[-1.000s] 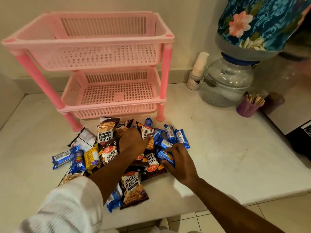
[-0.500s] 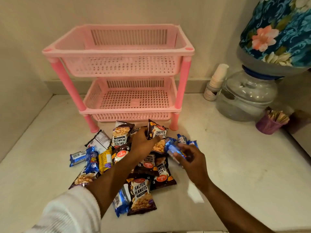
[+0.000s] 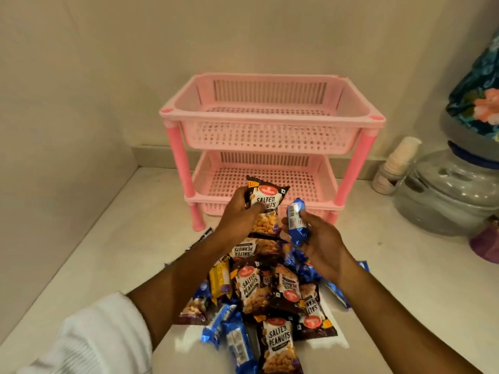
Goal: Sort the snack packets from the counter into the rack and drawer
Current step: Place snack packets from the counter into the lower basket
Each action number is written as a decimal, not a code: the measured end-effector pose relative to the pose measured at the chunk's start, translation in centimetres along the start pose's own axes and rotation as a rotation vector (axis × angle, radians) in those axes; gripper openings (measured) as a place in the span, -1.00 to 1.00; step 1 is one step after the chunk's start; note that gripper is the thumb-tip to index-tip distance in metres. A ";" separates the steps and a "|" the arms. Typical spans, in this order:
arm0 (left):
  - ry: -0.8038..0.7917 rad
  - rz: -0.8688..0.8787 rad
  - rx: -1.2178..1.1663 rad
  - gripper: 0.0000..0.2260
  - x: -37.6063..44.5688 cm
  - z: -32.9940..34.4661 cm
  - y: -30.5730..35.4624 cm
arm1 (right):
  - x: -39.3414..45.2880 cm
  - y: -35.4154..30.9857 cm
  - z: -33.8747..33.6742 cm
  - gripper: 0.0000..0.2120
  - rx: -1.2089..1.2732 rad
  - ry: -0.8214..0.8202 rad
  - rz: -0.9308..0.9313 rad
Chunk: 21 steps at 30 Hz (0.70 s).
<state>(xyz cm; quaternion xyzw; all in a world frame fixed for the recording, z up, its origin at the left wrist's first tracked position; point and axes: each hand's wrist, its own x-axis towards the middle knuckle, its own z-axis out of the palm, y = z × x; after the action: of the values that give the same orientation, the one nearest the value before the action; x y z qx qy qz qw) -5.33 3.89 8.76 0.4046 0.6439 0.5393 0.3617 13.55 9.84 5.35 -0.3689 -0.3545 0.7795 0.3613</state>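
A pink two-tier rack point(image 3: 270, 120) stands against the wall, both tiers bare. In front of its lower tier my left hand point(image 3: 237, 214) holds up a brown salted peanuts packet point(image 3: 266, 203). Just to the right, my right hand point(image 3: 321, 247) grips a blue packet point(image 3: 296, 221). Below my hands a pile of snack packets point(image 3: 264, 298) lies on the white counter point(image 3: 405, 287): several brown peanut packets, several blue ones and a yellow packet point(image 3: 219, 282). My forearms hide part of the pile. No drawer is in view.
A water dispenser jar point(image 3: 448, 190) with a floral cover point(image 3: 478, 103) stands at the right. A stack of paper cups point(image 3: 397, 163) leans beside it. A purple cup point(image 3: 486, 241) sits at the right edge. A wall closes the left side.
Both hands have lifted off the pile toward the rack, the left raising the peanuts packet, the right raising a blue packet. The camera has moved closer and leftward.
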 end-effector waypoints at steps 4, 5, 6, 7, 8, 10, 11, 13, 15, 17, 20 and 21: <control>0.076 -0.006 -0.024 -0.62 3.2 -4.4 1.0 | 2.8 -1.4 3.8 -0.70 -0.062 0.016 0.009; 0.082 -0.025 -0.009 -0.59 4.1 -5.3 1.2 | 3.6 -1.8 4.6 -0.70 -0.069 0.017 0.012; 0.074 -0.039 0.019 -0.56 4.8 -5.7 1.3 | 4.2 -2.3 5.1 -0.70 -0.080 0.021 0.013; 0.055 -0.040 0.043 -0.52 5.6 -6.4 1.3 | 5.0 -2.7 5.9 -0.71 -0.099 0.030 0.010; 0.030 -0.032 0.055 -0.46 6.5 -7.0 1.2 | 5.9 -3.0 6.8 -0.72 -0.127 0.044 0.001; -0.011 -0.018 0.062 -0.29 8.0 -7.8 1.0 | 7.7 -3.4 8.2 -0.74 -0.229 0.063 -0.032; -0.027 -0.003 0.086 -0.22 8.5 -8.0 0.8 | 8.5 -3.6 8.8 -0.71 -0.287 0.069 -0.047; -0.055 0.034 0.190 -0.21 9.9 -8.3 0.4 | 10.2 -3.9 10.0 -0.62 -0.363 0.082 -0.069; -0.045 0.040 0.304 -0.30 11.6 -8.6 -0.1 | 12.0 -3.8 10.8 -0.49 -0.414 0.099 -0.062; -0.042 0.033 0.371 -0.38 13.1 -8.9 -0.6 | 13.5 -3.5 11.2 -0.43 -0.488 0.121 -0.049; -0.071 -0.090 0.397 -0.50 15.4 -9.1 -1.4 | 15.8 -2.7 11.3 -0.44 -0.645 0.153 -0.044; -0.095 -0.165 0.411 -0.52 15.9 -9.1 -1.8 | 16.3 -2.4 11.2 -0.42 -0.725 0.152 -0.039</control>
<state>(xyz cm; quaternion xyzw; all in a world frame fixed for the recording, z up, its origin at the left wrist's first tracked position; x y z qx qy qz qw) -20.29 14.52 7.90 0.4405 0.7534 0.3459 0.3445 -2.63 21.29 7.43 -0.5229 -0.5869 0.5666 0.2470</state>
